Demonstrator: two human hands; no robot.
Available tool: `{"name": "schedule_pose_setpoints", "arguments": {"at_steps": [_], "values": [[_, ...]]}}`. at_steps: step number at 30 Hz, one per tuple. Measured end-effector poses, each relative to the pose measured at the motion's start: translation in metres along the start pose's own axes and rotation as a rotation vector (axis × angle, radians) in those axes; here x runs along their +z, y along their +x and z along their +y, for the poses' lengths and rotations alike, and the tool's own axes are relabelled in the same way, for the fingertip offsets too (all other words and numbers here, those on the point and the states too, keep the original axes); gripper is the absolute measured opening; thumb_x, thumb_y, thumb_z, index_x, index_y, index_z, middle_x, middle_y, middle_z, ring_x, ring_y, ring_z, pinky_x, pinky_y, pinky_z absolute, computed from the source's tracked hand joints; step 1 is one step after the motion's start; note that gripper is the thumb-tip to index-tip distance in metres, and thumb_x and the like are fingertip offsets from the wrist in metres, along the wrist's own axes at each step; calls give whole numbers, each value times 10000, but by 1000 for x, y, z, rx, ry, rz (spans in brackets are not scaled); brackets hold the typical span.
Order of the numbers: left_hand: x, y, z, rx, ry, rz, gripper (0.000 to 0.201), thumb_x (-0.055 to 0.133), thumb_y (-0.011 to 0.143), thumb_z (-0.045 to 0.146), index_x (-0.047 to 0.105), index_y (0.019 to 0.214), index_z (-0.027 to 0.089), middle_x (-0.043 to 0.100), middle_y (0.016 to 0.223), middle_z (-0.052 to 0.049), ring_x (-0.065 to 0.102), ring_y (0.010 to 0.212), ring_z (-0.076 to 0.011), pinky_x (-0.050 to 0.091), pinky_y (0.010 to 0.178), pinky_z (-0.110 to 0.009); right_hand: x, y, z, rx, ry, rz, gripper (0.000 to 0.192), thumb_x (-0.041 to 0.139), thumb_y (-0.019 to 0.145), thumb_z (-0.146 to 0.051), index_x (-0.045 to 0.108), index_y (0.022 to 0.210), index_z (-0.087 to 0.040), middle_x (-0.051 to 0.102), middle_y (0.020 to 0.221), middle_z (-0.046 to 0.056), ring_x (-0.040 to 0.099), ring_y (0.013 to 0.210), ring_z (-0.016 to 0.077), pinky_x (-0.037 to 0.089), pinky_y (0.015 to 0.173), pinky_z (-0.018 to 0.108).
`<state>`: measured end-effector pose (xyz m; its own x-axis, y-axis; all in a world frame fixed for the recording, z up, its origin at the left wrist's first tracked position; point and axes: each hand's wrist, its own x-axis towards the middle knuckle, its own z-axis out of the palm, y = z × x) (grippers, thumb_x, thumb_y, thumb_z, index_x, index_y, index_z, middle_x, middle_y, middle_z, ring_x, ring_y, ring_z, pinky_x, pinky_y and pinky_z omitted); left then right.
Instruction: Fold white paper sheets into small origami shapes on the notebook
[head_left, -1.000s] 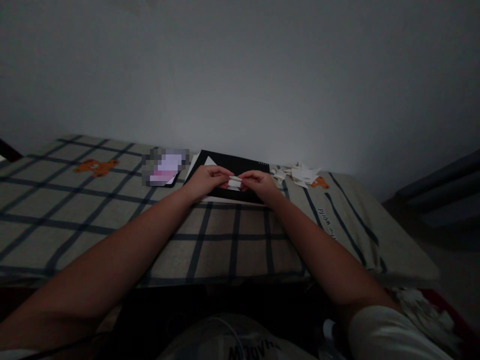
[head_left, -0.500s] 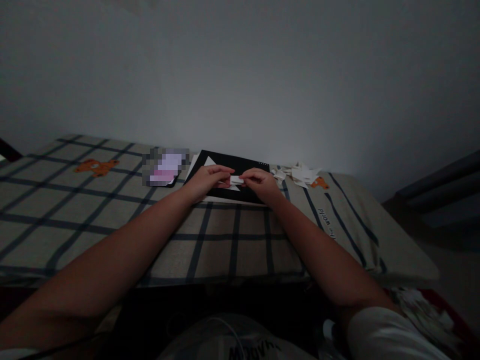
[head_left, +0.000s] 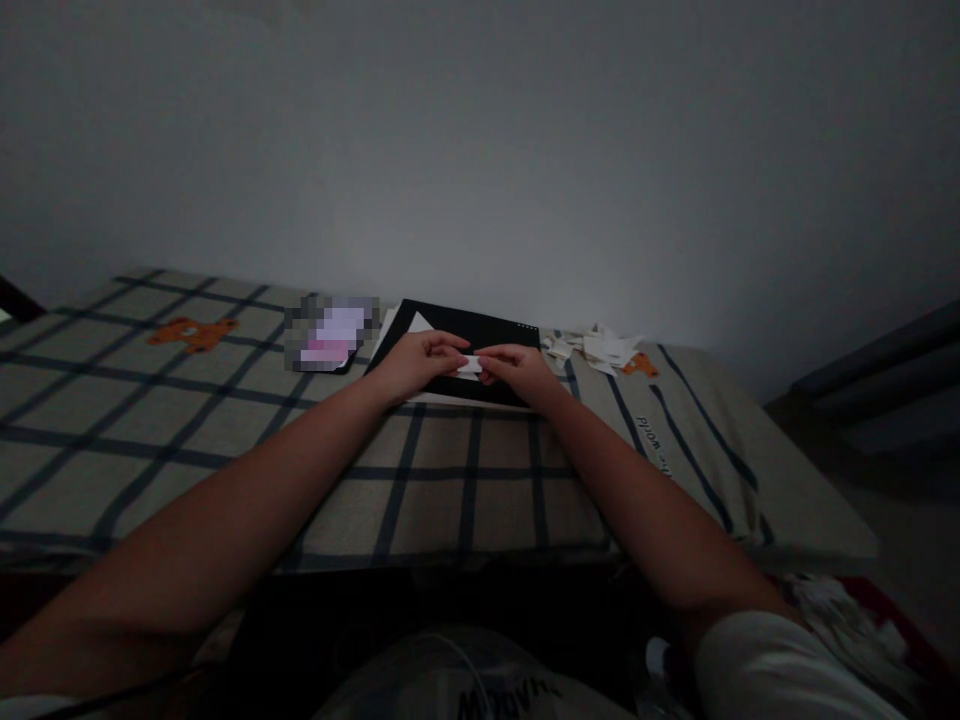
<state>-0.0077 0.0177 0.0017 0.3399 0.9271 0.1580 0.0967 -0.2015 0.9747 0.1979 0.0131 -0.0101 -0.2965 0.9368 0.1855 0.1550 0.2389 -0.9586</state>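
Observation:
My left hand (head_left: 415, 362) and my right hand (head_left: 516, 371) meet over a black board (head_left: 491, 328) on the checked bedcover (head_left: 225, 440). Both pinch a small folded piece of white paper (head_left: 471, 364) between fingertips, held just above the board. A white paper corner (head_left: 418, 323) lies on the board behind my left hand.
A pile of folded white paper pieces (head_left: 596, 348) sits to the right of the board by the wall. A blurred pink-and-white object (head_left: 331, 335) lies left of the board. More white scraps (head_left: 832, 600) lie low at the right, off the bed. The room is dim.
The paper piece looks flatter and narrower between my fingertips than a second ago. Both hands have stayed in place over the board.

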Motion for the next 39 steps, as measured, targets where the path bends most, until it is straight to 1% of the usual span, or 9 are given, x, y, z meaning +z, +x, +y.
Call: {"name": "schedule_pose_setpoints", "arguments": {"at_steps": [7, 12, 18, 22, 26, 28, 32, 35, 39], "values": [[0, -3, 6, 66, 209, 0, 341, 731, 739, 300, 700, 1041, 143, 711, 818, -43, 635, 710, -136, 492, 657, -260, 0, 0, 0, 9, -64, 5, 315, 707, 738, -436, 723, 880, -155, 697, 712, 38, 638, 627, 140, 530, 629, 291], [1, -4, 6, 39, 310, -22, 283, 682, 776, 409, 739, 843, 140, 691, 683, -37, 601, 614, -135, 421, 540, -236, 1, -1, -2, -21, -84, 11, 296, 709, 722, -438, 700, 840, -167, 693, 721, 27, 629, 628, 136, 509, 618, 277], [4, -9, 13, 108, 347, -13, 287, 684, 768, 416, 723, 781, 132, 666, 636, -29, 556, 559, -113, 376, 498, -217, 6, -3, -4, -29, -15, -19, 311, 721, 711, -461, 633, 803, -178, 645, 643, -9, 609, 588, 125, 491, 585, 263], [6, -10, 13, 167, 349, 8, 290, 693, 763, 421, 732, 794, 135, 666, 651, -29, 565, 589, -119, 396, 537, -223, 6, -6, -10, -83, -53, -13, 313, 721, 722, -470, 621, 784, -180, 648, 653, 0, 619, 617, 136, 482, 594, 267], [5, -7, 11, 140, 290, 13, 303, 682, 771, 420, 743, 865, 138, 680, 670, -32, 588, 616, -128, 424, 573, -233, 4, -7, -13, -136, -65, 54, 301, 714, 733, -466, 623, 762, -180, 659, 692, 14, 624, 655, 146, 491, 632, 285], [4, -6, 11, 111, 259, -13, 312, 666, 782, 431, 737, 840, 132, 684, 676, -39, 599, 629, -133, 438, 587, -238, 3, -6, -11, -134, -51, 76, 300, 711, 733, -464, 618, 760, -180, 658, 690, 13, 625, 654, 146, 497, 641, 290], [0, -5, 11, 104, 291, -42, 302, 649, 794, 426, 697, 748, 131, 653, 623, -26, 576, 582, -120, 425, 560, -232, 2, -2, -4, -79, -13, 14, 311, 719, 720, -461, 609, 805, -183, 672, 707, 12, 636, 654, 144, 512, 641, 291], [0, -5, 10, 133, 313, -13, 292, 634, 806, 423, 675, 760, 138, 642, 619, -18, 564, 564, -115, 413, 535, -226, 1, 0, -2, -55, 31, -40, 337, 749, 688, -438, 598, 855, -188, 673, 728, 4, 640, 664, 138, 517, 656, 285], [2, -5, 9, 124, 269, -18, 274, 642, 799, 409, 674, 825, 138, 660, 665, -26, 585, 582, -122, 438, 546, -231, 1, 1, -3, -48, -36, -39, 307, 727, 713, -418, 587, 858, -186, 637, 675, -10, 616, 635, 134, 504, 630, 277]]}}
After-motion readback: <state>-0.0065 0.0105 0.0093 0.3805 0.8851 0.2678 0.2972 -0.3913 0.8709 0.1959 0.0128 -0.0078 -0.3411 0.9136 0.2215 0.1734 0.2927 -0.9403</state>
